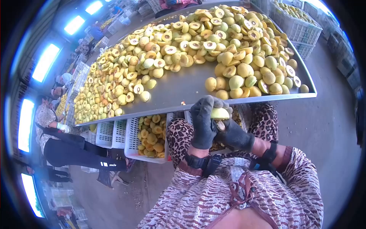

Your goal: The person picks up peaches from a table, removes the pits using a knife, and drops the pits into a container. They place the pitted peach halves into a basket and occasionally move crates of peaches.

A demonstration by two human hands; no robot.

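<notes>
My left hand, in a dark grey glove, has its fingers wrapped round a pale yellow stone fruit, which looks like a peach or apricot. Close against it, my right hand in a matching glove is closed just below the fruit. A small light-coloured piece shows between the hands; I cannot make out whether it is a tool or a bare fingertip. Both hands are just in front of the metal table's near edge, above my lap. Many yellow stone fruits, whole and halved, are heaped on the table.
Below the table edge stands a white crate holding halved fruit. White crates of fruit are stacked at the far right. A co-worker with white gloves is at the left. Another person is across the table.
</notes>
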